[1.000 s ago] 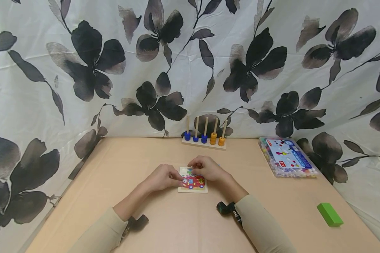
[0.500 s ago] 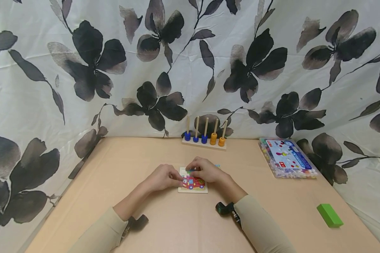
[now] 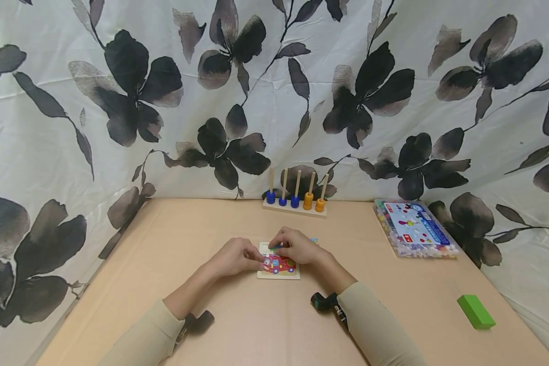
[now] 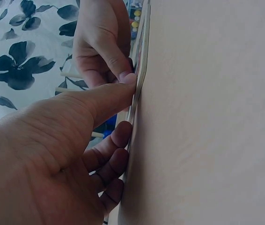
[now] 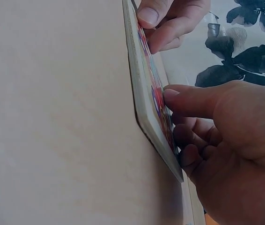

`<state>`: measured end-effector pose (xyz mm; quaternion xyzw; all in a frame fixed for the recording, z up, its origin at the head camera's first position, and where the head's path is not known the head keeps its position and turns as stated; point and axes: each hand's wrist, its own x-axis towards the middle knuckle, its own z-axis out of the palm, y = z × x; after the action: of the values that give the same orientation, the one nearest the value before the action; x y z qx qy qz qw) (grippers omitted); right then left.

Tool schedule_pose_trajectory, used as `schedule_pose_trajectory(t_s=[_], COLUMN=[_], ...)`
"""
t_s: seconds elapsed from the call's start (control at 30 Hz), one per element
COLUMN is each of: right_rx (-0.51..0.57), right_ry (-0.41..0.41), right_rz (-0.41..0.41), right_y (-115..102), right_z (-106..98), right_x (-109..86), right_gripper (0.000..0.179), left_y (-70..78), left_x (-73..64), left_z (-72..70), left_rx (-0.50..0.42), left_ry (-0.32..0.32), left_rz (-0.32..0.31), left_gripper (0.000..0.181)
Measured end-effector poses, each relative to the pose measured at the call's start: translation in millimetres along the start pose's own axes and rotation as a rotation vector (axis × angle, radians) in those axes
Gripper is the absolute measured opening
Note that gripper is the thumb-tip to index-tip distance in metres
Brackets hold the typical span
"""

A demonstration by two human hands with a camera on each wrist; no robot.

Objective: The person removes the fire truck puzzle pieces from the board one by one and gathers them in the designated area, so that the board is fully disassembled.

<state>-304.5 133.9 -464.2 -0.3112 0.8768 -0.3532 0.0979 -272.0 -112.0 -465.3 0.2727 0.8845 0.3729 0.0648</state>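
Note:
A small wooden picture puzzle board with a red car on it lies flat on the table, its upper part covered by fingers. My left hand holds the board's left edge, thumb over the picture side and fingers curled at the rim. Over the upper part of the board, my right hand pinches a small green puzzle piece, mostly hidden under the fingertips. The right wrist view shows the right thumb right at the colourful surface, the other fingers bent beside it.
A small blue puzzle piece shows behind the right hand. At the back stands a peg stand with blue and orange rings. To the right lie a clear box of beads and a green block. A floral cloth hangs behind the table.
The right hand has shifted slightly left over the board's upper part, uncovering more of the blue piece behind it. My left hand stays at the board's left edge.

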Motion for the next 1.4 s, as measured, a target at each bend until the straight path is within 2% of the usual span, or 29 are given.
schedule_pose_trajectory(t_s=[0.3,0.8,1.4], right_rx=[0.016,-0.028,0.048], right_ry=[-0.006,-0.001,0.019], right_rz=[0.013,0.014,-0.001], right_y=[-3.1,-2.3,2.2], right_z=[-1.2,-1.6,0.2], right_x=[-0.7,0.5,-0.4], right_gripper=[0.018,0.015,0.015], left_y=[0.2,1.0,0.0], left_x=[0.5,1.2,0.3], left_z=[-0.3,-2.0,-1.0], left_rx=[0.004,-0.006,-0.016], left_ry=[-0.003,-0.013,-0.017], left_rz=[0.006,0.011,-0.002], left_gripper=[0.012,0.013,0.011])
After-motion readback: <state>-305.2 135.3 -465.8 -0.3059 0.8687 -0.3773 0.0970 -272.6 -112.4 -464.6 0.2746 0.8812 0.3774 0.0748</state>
